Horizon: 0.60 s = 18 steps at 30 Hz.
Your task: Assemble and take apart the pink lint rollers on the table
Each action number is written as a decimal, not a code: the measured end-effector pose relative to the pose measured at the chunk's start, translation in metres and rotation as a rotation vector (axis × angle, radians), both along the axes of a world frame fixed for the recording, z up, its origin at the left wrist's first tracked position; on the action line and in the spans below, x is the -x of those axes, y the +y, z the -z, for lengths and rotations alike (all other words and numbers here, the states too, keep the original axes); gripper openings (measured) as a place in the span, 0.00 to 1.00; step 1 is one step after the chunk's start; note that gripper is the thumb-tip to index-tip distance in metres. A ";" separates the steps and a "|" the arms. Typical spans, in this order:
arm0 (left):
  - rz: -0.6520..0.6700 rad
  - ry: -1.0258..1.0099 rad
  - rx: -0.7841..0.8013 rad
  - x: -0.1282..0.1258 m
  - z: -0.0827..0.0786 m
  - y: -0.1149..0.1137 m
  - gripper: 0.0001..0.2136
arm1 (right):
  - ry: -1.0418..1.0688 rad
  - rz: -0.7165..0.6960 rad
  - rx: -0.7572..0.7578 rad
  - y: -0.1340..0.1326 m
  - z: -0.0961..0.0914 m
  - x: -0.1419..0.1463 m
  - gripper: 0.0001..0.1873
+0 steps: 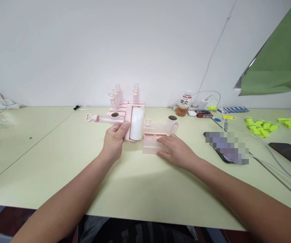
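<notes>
My left hand (115,140) is closed round a lint roller (137,123) with a white sheet roll and a pale pink frame. Its clear pink handle (108,119) points left and ends in a heart-shaped loop. To the right, my right hand (177,150) grips the right end of a translucent pink roller cover (152,146), fingers over its top edge and thumb at the front. The cover lies on the table, apart from the roller; what sits inside it is partly hidden by my fingers. Just behind stands another roller (172,121) with a brown cardboard core showing.
More pink lint rollers (115,99) stand grouped by the wall. Rightward are a drink bottle (184,104), a blurred phone (225,148), white cables (269,146), neon-yellow pieces (260,126) and a dark phone (289,155). The pale table (59,168) has seams left and right.
</notes>
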<state>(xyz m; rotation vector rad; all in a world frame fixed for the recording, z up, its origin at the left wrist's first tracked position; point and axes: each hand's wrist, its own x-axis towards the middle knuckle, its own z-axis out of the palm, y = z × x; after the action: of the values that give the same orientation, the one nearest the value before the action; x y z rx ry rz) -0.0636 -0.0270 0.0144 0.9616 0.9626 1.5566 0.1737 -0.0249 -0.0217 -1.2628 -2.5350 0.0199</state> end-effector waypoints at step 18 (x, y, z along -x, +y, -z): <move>0.104 0.195 0.072 -0.013 0.008 -0.012 0.24 | 0.265 0.017 -0.055 -0.010 -0.006 0.004 0.24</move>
<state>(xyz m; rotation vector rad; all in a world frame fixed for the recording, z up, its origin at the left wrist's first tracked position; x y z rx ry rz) -0.0501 -0.0394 0.0062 1.1088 1.0795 1.3511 0.1701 -0.0352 -0.0160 -1.1761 -2.2830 0.1058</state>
